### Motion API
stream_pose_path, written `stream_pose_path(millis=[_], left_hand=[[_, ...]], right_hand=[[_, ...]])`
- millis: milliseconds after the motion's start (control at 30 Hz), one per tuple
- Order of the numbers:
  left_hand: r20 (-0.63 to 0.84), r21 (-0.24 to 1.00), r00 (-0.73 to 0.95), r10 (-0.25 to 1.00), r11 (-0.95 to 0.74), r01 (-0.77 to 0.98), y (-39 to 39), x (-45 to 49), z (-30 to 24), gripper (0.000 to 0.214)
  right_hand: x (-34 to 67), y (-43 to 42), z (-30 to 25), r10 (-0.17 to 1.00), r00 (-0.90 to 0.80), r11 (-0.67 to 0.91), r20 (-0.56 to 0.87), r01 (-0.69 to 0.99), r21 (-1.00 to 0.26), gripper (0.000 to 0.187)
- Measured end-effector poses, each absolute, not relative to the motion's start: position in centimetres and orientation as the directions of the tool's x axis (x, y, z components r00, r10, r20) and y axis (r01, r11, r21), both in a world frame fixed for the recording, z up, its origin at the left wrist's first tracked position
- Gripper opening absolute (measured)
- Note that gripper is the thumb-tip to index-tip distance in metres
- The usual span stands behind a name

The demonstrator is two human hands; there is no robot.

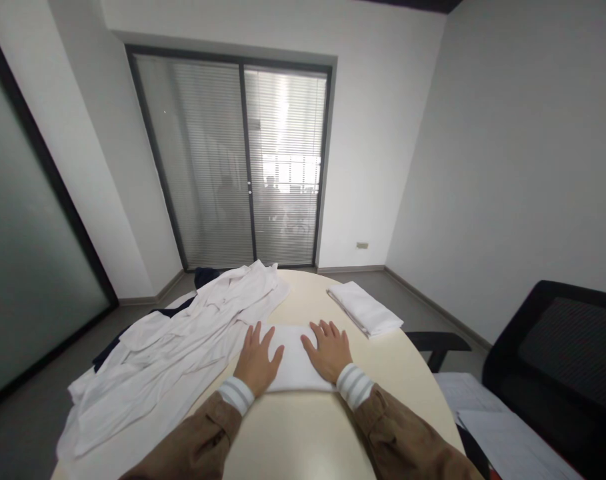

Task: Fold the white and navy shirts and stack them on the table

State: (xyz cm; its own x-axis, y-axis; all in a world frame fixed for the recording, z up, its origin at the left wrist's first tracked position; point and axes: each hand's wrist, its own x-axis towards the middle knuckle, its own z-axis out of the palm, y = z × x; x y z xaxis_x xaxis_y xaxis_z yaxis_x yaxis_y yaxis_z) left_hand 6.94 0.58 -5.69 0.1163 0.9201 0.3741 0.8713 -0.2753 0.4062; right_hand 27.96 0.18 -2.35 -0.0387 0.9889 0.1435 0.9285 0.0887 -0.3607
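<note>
L hand (257, 361) + R hand (329, 349) flat, fingers spread, pressing folded white cloth (295, 367) on worktop (303, 433). Loose white garments (183, 333) left; second folded piece (365, 308) right.

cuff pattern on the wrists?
Grey and white striped knit cuffs, under brown sleeves; head view shows it.

Both arms reach forward, left hand (257, 361) and right hand (329, 349) lying flat, palms down, fingers spread.
</note>
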Motion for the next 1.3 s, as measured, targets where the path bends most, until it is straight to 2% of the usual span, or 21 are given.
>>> stream_pose_path(millis=[67,167,300,400,533,667,767,833,900,1000,1100,1200,1300], left_hand=[[0.396,0.49,0.022,0.918,-0.232,0.841,1.0,6.7,-6.1,0.056],[0.399,0.652,-0.068,0.914,-0.231,0.722,1.4,6.1,-6.2,0.053],[0.292,0.885,-0.153,0.944,-0.207,0.418,1.7,5.3,-5.7,0.053],[0.184,0.973,-0.224,0.957,-0.145,0.18,1.8,5.1,-5.4,0.054],[0.064,0.997,-0.317,0.946,-0.078,-0.03,1.9,5.2,-5.3,0.057],[-0.095,0.964,-0.169,0.981,0.049,-0.26,1.6,5.4,-4.8,0.055],[-0.045,0.929,-0.101,0.994,0.005,-0.37,1.2,5.6,-3.8,0.058],[0.017,0.919,-0.103,0.995,-0.056,-0.39,1.1,5.7,-3.1,0.063],[0.058,0.915,-0.113,0.992,-0.098,-0.391,1.0,5.7,-2.6,0.068],[0.06,0.91,-0.156,0.986,-0.118,-0.398,1.2,5.2,-2.2,0.075],[0.034,0.925,-0.201,0.979,-0.107,-0.365,1.4,4.8,-2.3,0.072],[0.009,0.936,-0.145,0.989,-0.059,-0.346,1.4,4.8,-2.6,0.061],[0.023,0.95,-0.022,0.999,-0.029,-0.312,1.3,5.1,-3.1,0.06]], right_hand=[[28.5,0.5,-2.5,0.992,0.034,0.016,0.125,0.926,-0.377,0.068],[29.3,1.1,-2.6,0.987,0.0,0.065,0.159,0.91,-0.409,0.059],[30.5,1.8,-2.7,0.972,-0.004,0.107,0.234,0.897,-0.429,0.051],[31.1,2.1,-2.9,0.968,0.046,0.069,0.245,0.894,-0.442,0.054],[31.5,2.2,-3.1,0.962,0.009,0.137,0.272,0.849,-0.511,0.048],[31.8,2.6,-3.5,0.951,-0.004,0.192,0.31,0.793,-0.579,0.044],[32.2,3.1,-3.7,0.947,0.042,0.195,0.318,0.71,-0.676,0.049],[32.6,3.3,-3.6,0.951,0.13,0.15,0.281,0.601,-0.785,0.061],[33.0,3.4,-3.3,0.967,0.184,0.079,0.175,0.437,-0.896,0.071],[33.3,3.0,-2.9,1.0,0.01,0.013,0.015,0.146,-0.989,0.064],[33.2,2.6,-2.9,0.986,-0.159,0.038,0.046,-0.052,-0.998,0.058],[33.2,2.8,-3.0,0.984,-0.116,0.122,0.134,-0.111,-0.986,0.057],[33.3,3.0,-3.0,0.989,-0.016,0.143,0.145,-0.118,-0.983,0.057]])
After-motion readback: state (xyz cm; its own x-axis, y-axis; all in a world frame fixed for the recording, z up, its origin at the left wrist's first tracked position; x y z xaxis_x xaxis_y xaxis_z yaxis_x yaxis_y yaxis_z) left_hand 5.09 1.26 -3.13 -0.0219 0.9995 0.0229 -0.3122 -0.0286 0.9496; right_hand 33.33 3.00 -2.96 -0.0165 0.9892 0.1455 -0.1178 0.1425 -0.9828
